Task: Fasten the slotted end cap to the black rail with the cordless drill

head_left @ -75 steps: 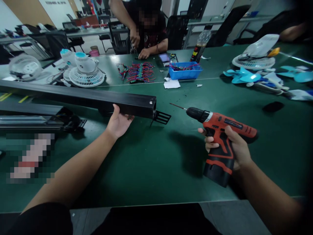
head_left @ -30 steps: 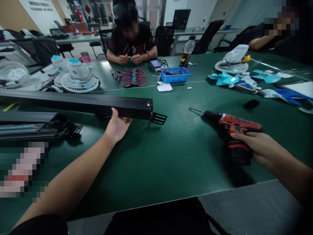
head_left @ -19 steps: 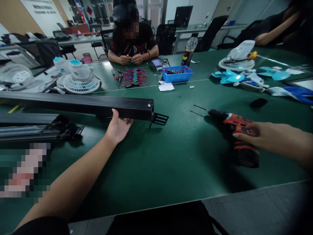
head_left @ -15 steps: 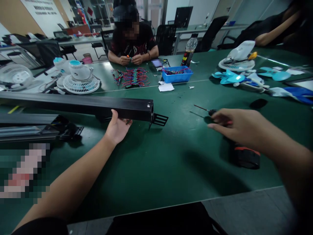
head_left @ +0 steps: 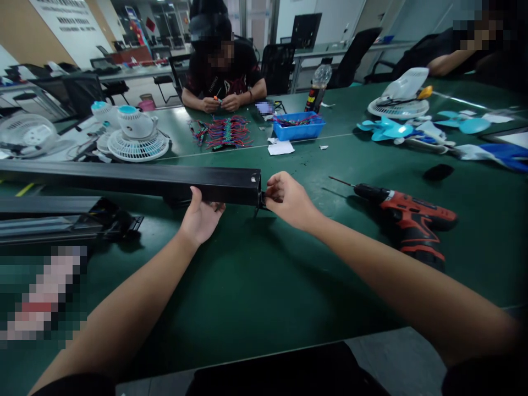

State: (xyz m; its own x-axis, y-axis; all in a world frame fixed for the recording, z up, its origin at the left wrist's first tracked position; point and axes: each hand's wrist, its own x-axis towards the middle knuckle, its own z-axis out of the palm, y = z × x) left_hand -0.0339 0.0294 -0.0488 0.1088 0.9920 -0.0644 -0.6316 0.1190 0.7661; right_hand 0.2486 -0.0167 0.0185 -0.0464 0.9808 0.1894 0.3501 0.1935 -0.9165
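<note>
A long black rectangular profile runs in from the left edge, its open end near the middle of the view. My left hand grips it from below, thumb on the near face and fingers underneath. At that end, my right hand has its fingers closed on the slotted black bracket that sticks out; most of the bracket is hidden by the hand. On the right lies a red and black cordless drill with a long bit, apart from both hands.
A second black profile lies at the left. Behind are white fans, a bundle of wired boards, a blue bin, a bottle and blue fan blades. A person works across the green table.
My right hand has left the drill and moved left to the bracket at the profile's end. The drill now rests on the table. My left hand stays on the profile.
</note>
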